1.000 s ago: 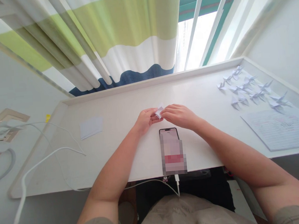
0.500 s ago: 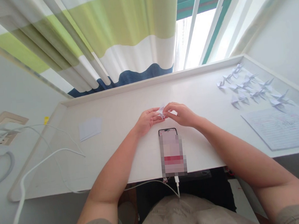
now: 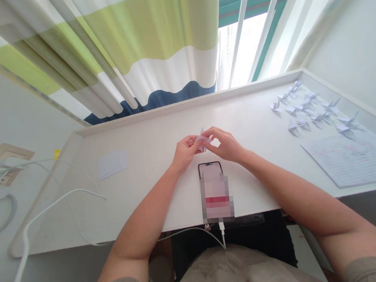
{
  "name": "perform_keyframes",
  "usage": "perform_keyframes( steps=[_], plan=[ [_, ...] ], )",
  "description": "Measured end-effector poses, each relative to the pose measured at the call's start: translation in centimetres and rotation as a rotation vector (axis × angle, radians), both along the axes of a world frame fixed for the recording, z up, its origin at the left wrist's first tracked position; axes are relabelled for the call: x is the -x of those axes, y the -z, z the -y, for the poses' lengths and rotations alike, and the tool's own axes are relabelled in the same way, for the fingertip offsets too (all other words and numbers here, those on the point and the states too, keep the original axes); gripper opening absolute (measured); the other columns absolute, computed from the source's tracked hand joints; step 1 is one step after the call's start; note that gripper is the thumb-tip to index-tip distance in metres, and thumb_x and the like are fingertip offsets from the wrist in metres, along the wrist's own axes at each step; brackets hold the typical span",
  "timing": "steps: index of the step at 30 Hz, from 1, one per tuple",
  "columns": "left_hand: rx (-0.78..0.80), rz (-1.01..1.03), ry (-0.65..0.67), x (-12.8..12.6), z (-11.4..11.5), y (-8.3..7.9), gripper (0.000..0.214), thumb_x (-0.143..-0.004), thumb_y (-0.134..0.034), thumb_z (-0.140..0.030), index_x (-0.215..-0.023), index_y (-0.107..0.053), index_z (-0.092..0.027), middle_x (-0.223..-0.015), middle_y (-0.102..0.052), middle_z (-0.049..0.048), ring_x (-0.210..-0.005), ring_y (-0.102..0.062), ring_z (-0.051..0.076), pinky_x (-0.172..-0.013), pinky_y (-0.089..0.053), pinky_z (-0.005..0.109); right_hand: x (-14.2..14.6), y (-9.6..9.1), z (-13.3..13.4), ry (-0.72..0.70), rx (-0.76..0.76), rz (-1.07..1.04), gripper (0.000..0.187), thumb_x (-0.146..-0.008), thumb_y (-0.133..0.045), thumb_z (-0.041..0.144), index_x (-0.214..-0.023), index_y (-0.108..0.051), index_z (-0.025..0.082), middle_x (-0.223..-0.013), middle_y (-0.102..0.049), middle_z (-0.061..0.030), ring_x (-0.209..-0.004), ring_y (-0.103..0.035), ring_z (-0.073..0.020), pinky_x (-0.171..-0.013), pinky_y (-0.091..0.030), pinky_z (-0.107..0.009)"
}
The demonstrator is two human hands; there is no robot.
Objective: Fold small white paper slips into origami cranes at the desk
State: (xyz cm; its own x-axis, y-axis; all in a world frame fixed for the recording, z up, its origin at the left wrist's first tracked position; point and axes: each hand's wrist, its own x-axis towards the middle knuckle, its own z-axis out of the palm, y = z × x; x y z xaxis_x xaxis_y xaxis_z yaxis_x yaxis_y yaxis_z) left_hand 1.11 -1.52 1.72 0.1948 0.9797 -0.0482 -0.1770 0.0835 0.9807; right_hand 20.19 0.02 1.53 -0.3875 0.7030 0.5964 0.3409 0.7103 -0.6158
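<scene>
- The left hand (image 3: 185,152) grips one small piece of folded white paper (image 3: 203,135) between thumb and fingers.
- The right hand (image 3: 224,144) pinches the same piece from its own side, thumb and forefinger meeting at the paper, so two hands share one fold.
- That piece sits between the fingertips above the white table (image 3: 160,204), just beyond the top end of the phone; one pointed corner sticks up.
- One phone (image 3: 214,191) lies face up between the forearms; most of its screen is blurred into blocks, including a red band, so its text cannot be read.
- One white plug (image 3: 222,229) is at the phone's lower end, with a small charm (image 3: 208,227) beside it.
- To the left lies one small stack of white slips (image 3: 112,164), at least two, judging by the edges.
- At the far right corner stand folded paper cranes (image 3: 323,116), perhaps a dozen; they overlap too much for a sure count.
- Nearer, lined paper (image 3: 348,158) carries rows of writing with reddish marks, too small to read.
- The shirt (image 3: 227,272) bears faint, illegible lettering.
- Outermost are one wall socket plate (image 3: 4,166), one yellow tag (image 3: 57,154) and a striped curtain (image 3: 153,35).
</scene>
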Motion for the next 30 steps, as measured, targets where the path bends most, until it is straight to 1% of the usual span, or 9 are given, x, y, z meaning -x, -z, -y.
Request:
perform_keyframes(
  steps=[3, 6, 8, 12, 18, 22, 25, 27, 30],
  plan=[
    [-0.085, -0.060, -0.025, 0.0, -0.1, 0.3, 0.050, -0.080, -0.087, -0.059, -0.100, -0.077, -0.015, -0.090, -0.081, 0.0084, -0.079, -0.073, 0.017, -0.079, -0.059, 0.032, 0.0, 0.2, -0.2, 0.025, 0.006, -0.009, 0.013, -0.103, -0.061, 0.035, -0.105, -0.069, 0.024, -0.097, -0.072, -0.0056, -0.086, -0.069, -0.0196, -0.076, -0.062, -0.037],
    [-0.133, -0.116, 0.000, 0.1, -0.2, 0.5, 0.047, -0.080, -0.088, -0.055, -0.100, -0.077, -0.015, -0.085, -0.080, 0.0067, -0.075, -0.072, 0.016, -0.074, -0.058, 0.031, -0.2, 0.4, -0.5, 0.051, 0.065, -0.011, 0.008, -0.100, -0.065, 0.029, -0.097, -0.069, 0.023, -0.091, -0.071, -0.0041, -0.079, -0.068, -0.0185, -0.073, -0.061, -0.036],
    [-0.151, -0.140, 0.025, 0.2, -0.2, 0.6, 0.045, -0.079, -0.090, -0.052, -0.100, -0.077, -0.014, -0.083, -0.079, 0.0060, -0.074, -0.072, 0.016, -0.075, -0.058, 0.031, -0.3, 0.4, -0.5, 0.057, 0.076, -0.018, 0.008, -0.099, -0.065, 0.027, -0.091, -0.067, 0.023, -0.086, -0.070, -0.0031, -0.075, -0.067, -0.0179, -0.072, -0.060, -0.036],
    [-0.159, -0.151, 0.027, 0.1, -0.2, 0.7, 0.046, -0.082, -0.086, -0.056, -0.098, -0.076, -0.014, -0.082, -0.079, 0.0068, -0.075, -0.074, 0.017, -0.077, -0.060, 0.033, -0.2, 0.2, -0.3, 0.071, 0.021, -0.023, 0.013, -0.101, -0.062, 0.028, -0.089, -0.065, 0.023, -0.084, -0.069, -0.0029, -0.074, -0.066, -0.0175, -0.072, -0.058, -0.035],
    [-0.186, -0.111, -0.021, -0.2, -0.1, 0.9, 0.058, -0.081, -0.085, -0.064, -0.113, -0.073, -0.017, -0.092, -0.082, 0.0082, -0.078, -0.077, 0.019, -0.075, -0.062, 0.035, -0.2, 0.6, -0.2, 0.095, -0.013, 0.050, 0.010, -0.101, -0.059, 0.027, -0.092, -0.059, 0.024, -0.089, -0.071, -0.0042, -0.078, -0.066, -0.0190, -0.071, -0.055, -0.034],
    [-0.171, -0.131, -0.052, -0.2, -0.3, 1.1, 0.056, -0.079, -0.086, -0.062, -0.107, -0.074, -0.016, -0.082, -0.080, 0.0069, -0.073, -0.075, 0.018, -0.074, -0.062, 0.034, -0.4, 0.7, -0.4, 0.097, -0.088, 0.160, 0.007, -0.098, -0.057, 0.018, -0.095, -0.058, 0.024, -0.093, -0.072, -0.0056, -0.085, -0.065, -0.0216, -0.072, -0.051, -0.034],
    [-0.127, -0.086, -0.084, -0.2, -0.2, 0.8, 0.054, -0.077, -0.091, -0.054, -0.108, -0.072, -0.015, -0.085, -0.081, 0.0065, -0.074, -0.075, 0.018, -0.078, -0.064, 0.036, -0.3, 0.5, -0.5, 0.084, -0.209, 0.255, 0.010, -0.099, -0.056, 0.016, -0.095, -0.059, 0.024, -0.096, -0.074, -0.0070, -0.090, -0.063, -0.0238, -0.077, -0.049, -0.037],
    [-0.093, -0.034, -0.080, -0.3, -0.1, 0.5, 0.054, -0.075, -0.093, -0.048, -0.113, -0.071, -0.016, -0.088, -0.082, 0.0062, -0.077, -0.076, 0.018, -0.084, -0.065, 0.040, -0.1, 0.3, -0.5, 0.100, -0.279, 0.294, 0.010, -0.101, -0.056, 0.017, -0.096, -0.061, 0.024, -0.098, -0.074, -0.0076, -0.093, -0.063, -0.0250, -0.080, -0.048, -0.039],
    [-0.051, 0.015, -0.040, -0.5, 0.2, 0.1, 0.053, -0.075, -0.093, -0.041, -0.116, -0.071, -0.016, -0.092, -0.082, 0.0056, -0.083, -0.077, 0.018, -0.095, -0.064, 0.045, 0.0, 0.1, -0.5, 0.135, -0.319, 0.330, 0.013, -0.101, -0.057, 0.014, -0.100, -0.065, 0.025, -0.103, -0.075, -0.0078, -0.097, -0.062, -0.0258, -0.083, -0.046, -0.041]
  ],
)
